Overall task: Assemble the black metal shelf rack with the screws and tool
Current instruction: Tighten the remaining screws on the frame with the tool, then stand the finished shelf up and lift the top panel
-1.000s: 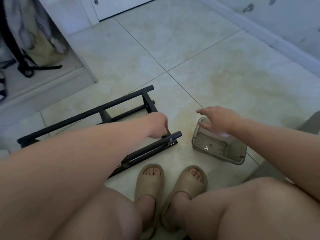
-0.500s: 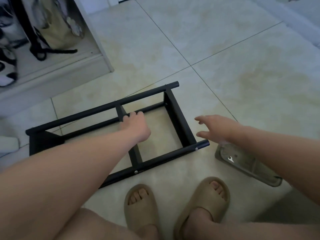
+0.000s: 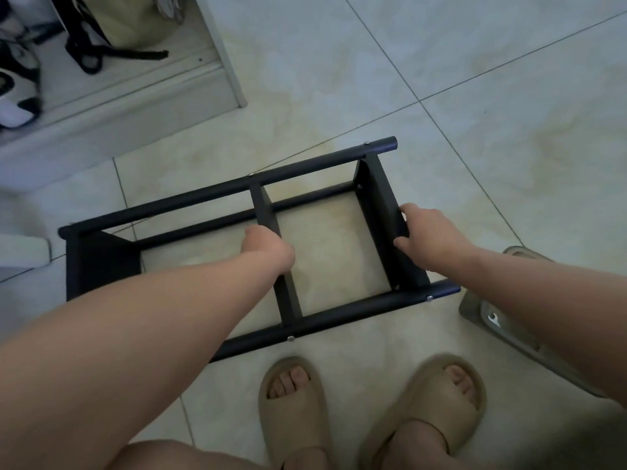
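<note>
Swinging across, my right grip (image 3: 431,234) is now clamping the end panel (image 3: 376,195) of the rack (image 3: 339,318), while my left grip (image 3: 268,247) is clamping its middle crossbar (image 3: 288,296).

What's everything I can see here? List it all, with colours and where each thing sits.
rack: one, black, lying on the floor, centre
screws: four visible, silver, in the rack's two long tubes
tray: one, greyish clear, right, partly under the right arm
wrench: one, small, silver, in the tray
bag: one, tan with black straps, upper left
shoe: at least one, black and white, far left
floor: pale tiles
slippers: two, beige, worn, bottom
left hand: grips the rack's middle crossbar
right hand: grips the rack's end panel
</note>
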The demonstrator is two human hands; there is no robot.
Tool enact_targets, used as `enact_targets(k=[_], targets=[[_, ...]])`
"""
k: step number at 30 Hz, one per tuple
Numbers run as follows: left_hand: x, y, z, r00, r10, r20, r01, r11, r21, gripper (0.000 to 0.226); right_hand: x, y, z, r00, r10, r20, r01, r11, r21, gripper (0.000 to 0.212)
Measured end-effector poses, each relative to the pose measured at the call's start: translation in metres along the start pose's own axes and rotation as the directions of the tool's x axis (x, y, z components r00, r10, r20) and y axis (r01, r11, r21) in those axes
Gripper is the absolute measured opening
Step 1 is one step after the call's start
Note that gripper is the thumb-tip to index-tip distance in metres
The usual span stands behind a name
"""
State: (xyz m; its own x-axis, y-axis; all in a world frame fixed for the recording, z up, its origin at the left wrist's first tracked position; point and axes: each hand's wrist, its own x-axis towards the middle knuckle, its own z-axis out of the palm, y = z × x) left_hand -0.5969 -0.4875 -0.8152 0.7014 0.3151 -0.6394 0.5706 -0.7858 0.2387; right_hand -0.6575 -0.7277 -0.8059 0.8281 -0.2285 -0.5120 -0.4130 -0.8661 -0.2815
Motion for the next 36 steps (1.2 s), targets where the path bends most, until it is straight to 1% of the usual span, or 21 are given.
enact_targets(k=[2,5,7,10,12,13,17,18,20,23,26,28,29,31,34,36], targets=[[-0.003,0.000,-0.004,1.000,0.028,0.010,-0.028,0.999,-0.019,0.043,-0.004,-0.002,-0.003,1.000,0.012,-0.025,-0.011,1.000,0.018,0.034],[-0.010,0.007,-0.016,0.997,0.078,0.011,-0.076,0.993,-0.094,0.032,-0.011,-0.009,-0.024,0.994,0.002,-0.113,0.000,1.000,0.018,0.034],[-0.016,0.017,-0.027,0.995,0.100,-0.004,-0.099,0.976,-0.193,0.030,-0.015,-0.015,-0.049,0.981,-0.008,-0.193,0.009,1.000,0.007,0.033],[-0.031,0.037,-0.047,0.993,0.117,-0.004,-0.110,0.916,-0.386,0.038,-0.025,-0.029,-0.096,0.946,-0.025,-0.325,0.030,1.000,0.010,0.031],[-0.045,0.051,-0.064,0.991,0.132,0.015,-0.104,0.844,-0.526,0.046,-0.035,-0.039,-0.134,0.913,-0.054,-0.404,0.052,0.998,-0.016,0.031],[-0.052,0.059,-0.072,0.989,0.147,0.021,-0.107,0.801,-0.589,0.046,-0.040,-0.044,-0.153,0.894,-0.077,-0.442,0.064,0.997,-0.044,0.030],[-0.080,0.091,-0.097,0.975,0.222,0.006,-0.134,0.610,-0.781,0.035,-0.065,-0.065,-0.224,0.789,-0.169,-0.590,0.101,0.984,-0.147,0.027],[-0.086,0.098,-0.101,0.971,0.241,-0.001,-0.138,0.555,-0.820,0.032,-0.072,-0.069,-0.238,0.762,-0.192,-0.619,0.108,0.979,-0.171,0.029],[-0.099,0.111,-0.105,0.960,0.279,-0.007,-0.132,0.432,-0.892,0.030,-0.088,-0.075,-0.260,0.711,-0.240,-0.661,0.119,0.967,-0.224,0.039],[-0.116,0.128,-0.105,0.944,0.331,-0.002,-0.099,0.274,-0.957,0.026,-0.110,-0.080,-0.280,0.636,-0.318,-0.703,0.114,0.940,-0.322,0.055],[-0.130,0.145,-0.104,0.928,0.369,0.048,-0.015,0.168,-0.986,0.029,-0.126,-0.085,-0.290,0.556,-0.400,-0.729,0.128,0.907,-0.401,0.063],[-0.135,0.155,-0.103,0.903,0.419,0.098,0.064,0.093,-0.994,0.045,-0.134,-0.090,-0.296,0.513,-0.447,-0.733,0.151,0.888,-0.435,0.068],[-0.136,0.159,-0.100,0.889,0.440,0.124,0.099,0.079,-0.992,0.053,-0.136,-0.092,-0.297,0.504,-0.460,-0.731,0.153,0.881,-0.448,0.071],[-0.137,0.165,-0.092,0.862,0.471,0.187,0.162,0.095,-0.982,0.059,-0.140,-0.092,-0.296,0.517,-0.473,-0.713,0.144,0.869,-0.473,0.075],[-0.133,0.165,-0.077,0.837,0.477,0.269,0.236,0.130,-0.963,0.055,-0.141,-0.091,-0.285,0.545,-0.519,-0.659,0.151,0.833,-0.532,0.079],[-0.130,0.165,-0.071,0.823,0.488,0.291,0.242,0.162,-0.957,0.051,-0.139,-0.091,-0.276,0.553,-0.545,-0.630,0.140,0.807,-0.574,0.080]])
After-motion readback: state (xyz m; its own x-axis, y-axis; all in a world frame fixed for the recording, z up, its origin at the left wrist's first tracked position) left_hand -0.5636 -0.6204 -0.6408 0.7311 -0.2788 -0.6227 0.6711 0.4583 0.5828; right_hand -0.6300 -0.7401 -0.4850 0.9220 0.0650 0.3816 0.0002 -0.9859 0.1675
